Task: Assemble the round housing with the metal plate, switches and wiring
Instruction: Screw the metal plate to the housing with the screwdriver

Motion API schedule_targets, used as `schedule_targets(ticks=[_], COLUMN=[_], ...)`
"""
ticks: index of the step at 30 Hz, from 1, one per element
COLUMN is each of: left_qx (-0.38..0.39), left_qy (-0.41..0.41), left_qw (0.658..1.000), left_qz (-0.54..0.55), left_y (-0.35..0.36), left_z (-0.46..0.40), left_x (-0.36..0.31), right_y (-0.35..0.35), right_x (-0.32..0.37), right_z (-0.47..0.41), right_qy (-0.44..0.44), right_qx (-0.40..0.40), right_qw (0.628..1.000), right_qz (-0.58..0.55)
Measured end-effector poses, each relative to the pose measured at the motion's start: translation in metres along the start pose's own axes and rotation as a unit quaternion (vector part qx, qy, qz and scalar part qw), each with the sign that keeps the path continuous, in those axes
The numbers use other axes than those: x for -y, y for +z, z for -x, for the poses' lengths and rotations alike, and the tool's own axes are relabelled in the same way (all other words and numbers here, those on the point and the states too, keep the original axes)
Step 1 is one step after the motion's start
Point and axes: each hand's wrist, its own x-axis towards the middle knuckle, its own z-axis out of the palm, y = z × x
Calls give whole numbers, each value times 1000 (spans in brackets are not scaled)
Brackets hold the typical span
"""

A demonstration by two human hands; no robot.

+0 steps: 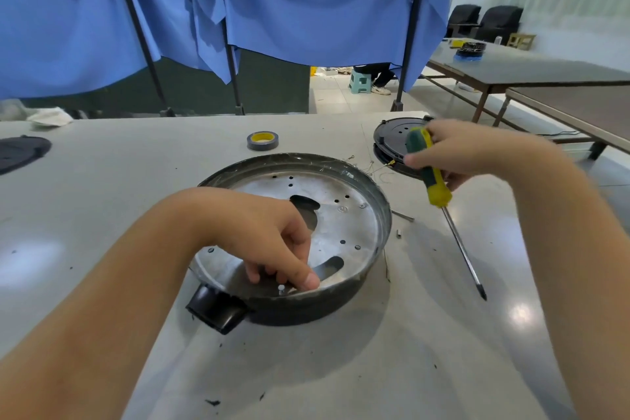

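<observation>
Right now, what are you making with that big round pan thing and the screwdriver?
A person is putting together a round black housing with a shiny metal plate seated inside it. The left hand reaches into the housing, fingertips by a small screw near the front rim. The right hand holds a yellow and green screwdriver off to the side, tip pointing down towards the grey table. A roll of dark tape sits behind.
</observation>
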Motion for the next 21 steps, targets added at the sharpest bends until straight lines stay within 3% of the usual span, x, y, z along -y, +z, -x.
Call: schedule_targets(ticks=[4,7,15,21], left_qx=[1,3,2,-8], left_qy=[1,3,42,79], left_qw=[1000,1000,999,994], left_qz=[-4,-4,-33,-79], left_y=[0,0,1,6], left_z=[0,1,9,16], left_x=[1,0,-7,-15], right_y=[-10,-9,-2,5], right_x=[30,50,90,96], right_z=[35,53,66,75], right_qy=[-104,-163,-223,-282], right_qx=[-35,-60,-109,-123], right_qw=[983,966,937,929], right_qz=[-145,-192,-247,-207])
